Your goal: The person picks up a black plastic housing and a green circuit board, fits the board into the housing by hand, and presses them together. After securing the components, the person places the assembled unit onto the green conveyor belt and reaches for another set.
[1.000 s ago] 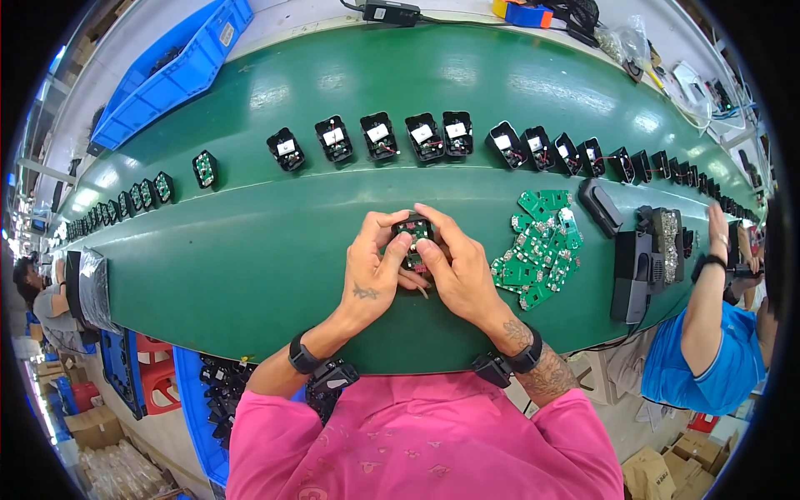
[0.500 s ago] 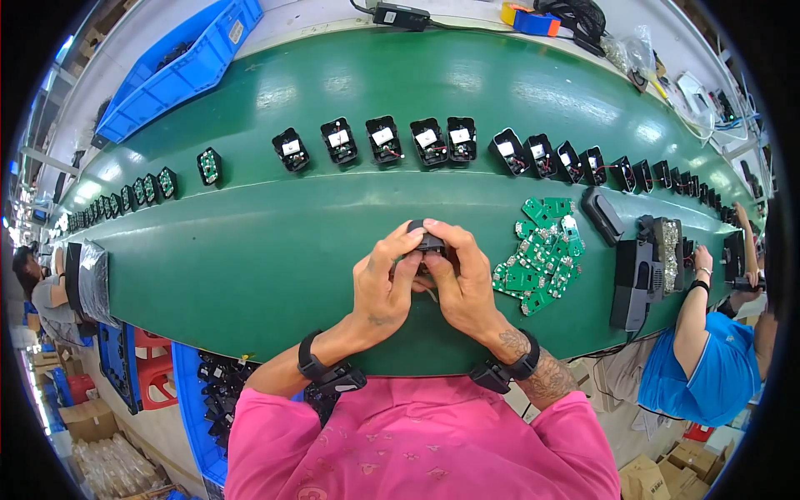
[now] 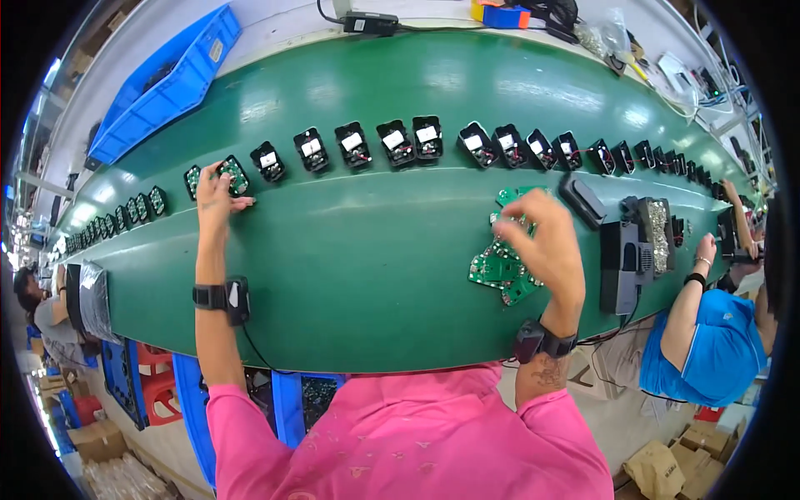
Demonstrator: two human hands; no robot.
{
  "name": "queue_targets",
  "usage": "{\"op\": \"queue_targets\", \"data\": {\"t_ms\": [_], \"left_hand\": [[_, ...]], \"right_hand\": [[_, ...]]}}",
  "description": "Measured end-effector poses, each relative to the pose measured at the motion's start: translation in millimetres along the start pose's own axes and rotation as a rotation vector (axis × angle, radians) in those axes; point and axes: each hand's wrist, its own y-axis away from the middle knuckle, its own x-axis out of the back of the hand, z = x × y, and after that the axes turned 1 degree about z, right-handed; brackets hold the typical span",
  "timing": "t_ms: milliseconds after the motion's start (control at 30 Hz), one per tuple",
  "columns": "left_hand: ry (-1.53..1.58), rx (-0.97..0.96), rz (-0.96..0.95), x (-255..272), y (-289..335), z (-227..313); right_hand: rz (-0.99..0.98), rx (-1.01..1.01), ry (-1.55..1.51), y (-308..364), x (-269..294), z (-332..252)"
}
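Observation:
My left hand (image 3: pixel 217 200) is at the row of small black plastic housings, its fingers gripping one housing with a green circuit board (image 3: pixel 237 177) inside. That housing stands on the green table beside another board-filled housing (image 3: pixel 192 180). On the right, my right hand (image 3: pixel 546 246) hovers over a loose pile of green circuit boards (image 3: pixel 492 268). Its thumb and fingers are curved and apart, with nothing visible between them, and it hides part of the pile. To the right of my left hand are several open housings (image 3: pixel 312 150) with white labels and wires inside.
A blue crate (image 3: pixel 167 92) sits at the far left. Right of the boards lie a black case (image 3: pixel 583 202) and a dark speaker-like device (image 3: pixel 623 267) beside a tray of small metal parts (image 3: pixel 658 237). A co-worker in blue (image 3: pixel 708 342) sits at the right.
My hands were together in front of me around a black housing. The left has carried it to the row at the far left; the right has moved over the circuit boards.

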Motion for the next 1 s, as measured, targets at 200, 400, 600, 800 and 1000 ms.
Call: {"op": "queue_targets", "data": {"t_ms": [200,400,600,800,1000], "left_hand": [[-0.097,-0.116,0.076,-11.4,-31.5,-24.1],[-0.801,-0.745,0.023,-36.7,19.9,20.5],[-0.788,-0.581,-0.043,-59.0,20.4,22.5],[-0.008,-0.402,-0.139,-69.6,90.0,26.7],[-0.176,-0.539,-0.445,-132.0,165.2,45.2]], "right_hand": [[-0.526,-0.002,0.330,19.2,5.7,-29.2],[-0.514,-0.040,0.159,20.4,-2.1,-18.7],[-0.362,-0.107,0.020,17.1,1.2,-4.7],[-0.041,-0.038,-0.105,5.7,-17.4,3.5],[-0.249,-0.389,-0.562,7.7,-15.6,-4.0]]}}
